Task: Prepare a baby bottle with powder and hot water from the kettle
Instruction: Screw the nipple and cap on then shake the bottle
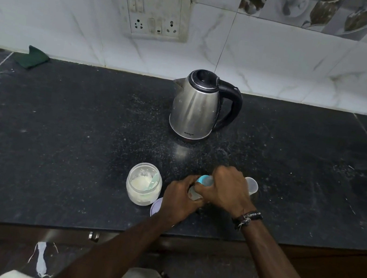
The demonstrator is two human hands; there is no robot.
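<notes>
On the black counter, my left hand [179, 199] wraps around the clear body of the baby bottle [195, 193]. My right hand [227, 188] grips the bottle's blue top ring [204, 180] from above. Most of the bottle is hidden by both hands. An open glass jar of white powder [144, 183] with a pale scoop inside stands just left of my left hand. Its lilac lid [156, 206] lies flat beside it. A steel kettle [195, 106] with a black handle stands farther back, lid closed.
A clear plastic cap [251, 185] sits just behind my right hand. A green cloth [32, 58] lies at the back left by the wall. A switch and socket board [154, 14] is on the tiled wall. The counter's front edge [209, 235] runs under my forearms.
</notes>
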